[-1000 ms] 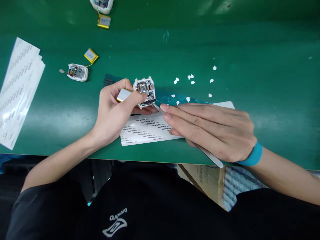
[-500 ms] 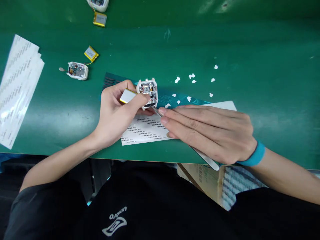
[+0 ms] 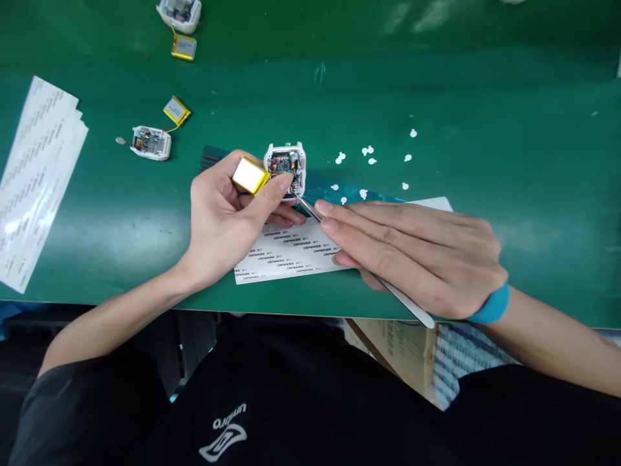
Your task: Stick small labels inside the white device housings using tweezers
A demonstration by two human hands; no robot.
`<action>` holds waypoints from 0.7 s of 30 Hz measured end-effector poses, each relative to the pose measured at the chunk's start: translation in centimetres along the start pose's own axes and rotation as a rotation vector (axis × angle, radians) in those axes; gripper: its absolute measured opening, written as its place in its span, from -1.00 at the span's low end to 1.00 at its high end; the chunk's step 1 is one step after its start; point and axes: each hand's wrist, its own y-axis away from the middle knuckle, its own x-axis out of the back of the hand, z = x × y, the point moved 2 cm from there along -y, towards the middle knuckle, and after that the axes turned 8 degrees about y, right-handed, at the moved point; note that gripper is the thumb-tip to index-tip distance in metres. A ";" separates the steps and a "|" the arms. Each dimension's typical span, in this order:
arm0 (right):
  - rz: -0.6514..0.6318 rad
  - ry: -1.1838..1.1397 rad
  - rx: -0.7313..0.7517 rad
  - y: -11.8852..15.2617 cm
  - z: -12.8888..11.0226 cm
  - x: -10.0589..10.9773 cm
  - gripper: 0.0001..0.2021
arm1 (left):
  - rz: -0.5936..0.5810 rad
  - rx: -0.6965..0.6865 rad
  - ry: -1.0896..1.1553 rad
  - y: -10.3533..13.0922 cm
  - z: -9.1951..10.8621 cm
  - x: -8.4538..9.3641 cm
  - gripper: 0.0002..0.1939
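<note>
Your left hand pinches the open white casing and its yellow battery just above the label sheet on the green mat. Your right hand, fingers extended and pressed together, grips the tweezers, whose tip meets the casing's lower edge. A second casing lies well apart, to the left
</note>
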 end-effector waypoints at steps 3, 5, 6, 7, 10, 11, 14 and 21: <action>-0.029 0.016 0.129 0.0 0.2 -0.1 -0.65 | 0.001 0.040 0.036 0.2 0.4 -0.2 -0.59; 0.002 0.020 0.152 0.1 0.3 -0.1 -0.60 | -0.001 0.060 0.053 0.3 0.6 -0.4 -0.58; 0.032 0.019 0.175 0.1 0.3 0.0 -0.58 | 0.000 0.060 0.064 0.3 0.7 -0.4 -0.57; 0.068 0.022 0.204 0.1 0.3 0.1 -0.55 | 0.004 0.058 0.075 0.2 0.8 -0.4 -0.56; 0.137 0.063 0.273 0.2 0.2 0.5 -0.54 | 0.023 0.064 0.101 0.0 1.1 -0.1 -0.55; 0.144 0.074 0.279 0.2 0.2 0.6 -0.54 | 0.024 0.072 0.105 -0.1 1.2 0.0 -0.56; 0.105 0.065 0.220 0.3 0.5 0.7 -0.55 | 0.003 0.078 0.107 -0.1 1.5 0.2 -0.55; 0.197 -0.010 0.076 0.6 0.5 0.1 -0.68 | 0.010 -0.260 -0.069 -3.8 4.0 3.4 -0.41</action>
